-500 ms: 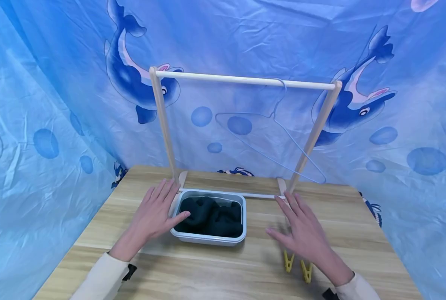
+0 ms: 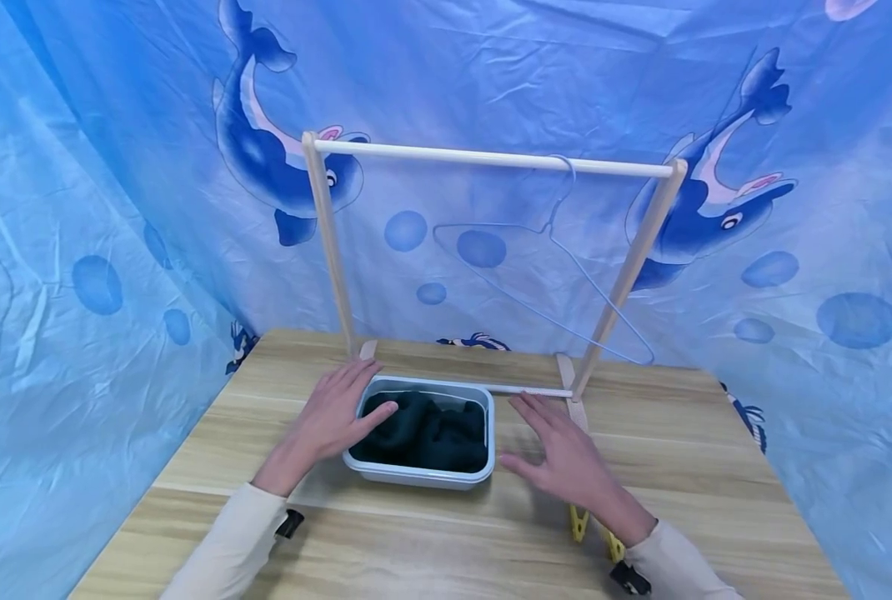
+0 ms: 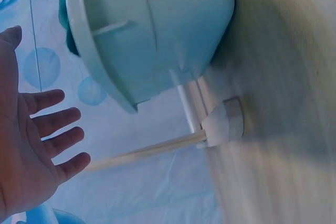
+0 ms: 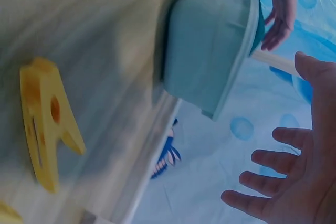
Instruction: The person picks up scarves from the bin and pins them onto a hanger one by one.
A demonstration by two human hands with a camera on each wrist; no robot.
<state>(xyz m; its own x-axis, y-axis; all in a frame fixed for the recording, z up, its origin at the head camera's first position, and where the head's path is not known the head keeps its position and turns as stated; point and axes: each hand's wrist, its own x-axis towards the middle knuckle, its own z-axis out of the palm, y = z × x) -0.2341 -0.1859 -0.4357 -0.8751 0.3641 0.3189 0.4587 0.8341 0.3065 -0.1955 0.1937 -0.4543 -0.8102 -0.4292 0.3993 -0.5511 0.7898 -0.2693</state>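
Observation:
A pale plastic tub [image 2: 419,477] stands on the table with a bunched dark green cloth [image 2: 434,437] inside it. My left hand [image 2: 329,421] is at the tub's left side, fingers extended and thumb reaching over the rim. On the other side my right hand [image 2: 562,454] hovers a little off the tub's right wall, fingers straight and thumb pointing at it. Both wrist views show an outstretched palm facing the tub [image 3: 173,30], with a gap between fingers and wall. Neither hand holds anything.
Behind the tub rises a wooden rack [image 2: 491,158] with a thin wire hanger [image 2: 547,229] on its top bar. Two yellow clothespins [image 2: 578,525] lie on the table [image 2: 416,550] under the right forearm. A blue dolphin-print curtain [image 2: 446,75] encloses the back and sides.
Both hands have moved inward toward the tub, the right one shifting left and the left one shifting right. The tub, cloth and hanger have stayed in place.

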